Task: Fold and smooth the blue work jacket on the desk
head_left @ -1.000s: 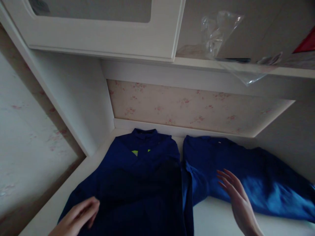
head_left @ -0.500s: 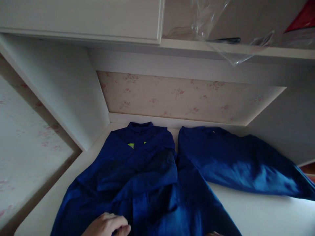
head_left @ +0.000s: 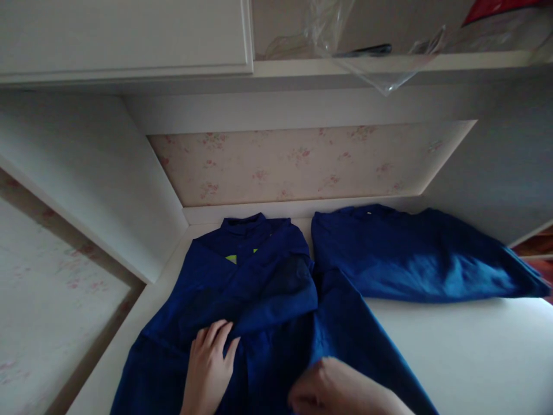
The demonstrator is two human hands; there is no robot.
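Plainly spread flat on the white tabletop: a dark blue jacket, collar toward the wall, one sleeve crossed over the chest. Left hand pressed down on that fold, fingers released and splayed, likely to pin the cloth. Right hand curled at the lower front panel; grip impossible to tell. Second blue garment just beside, farther right.

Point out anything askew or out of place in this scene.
The clear plastic bag hangs over the edge of the upper shelf instead of lying on it. Otherwise only the blue jacket is rumpled under both hands.
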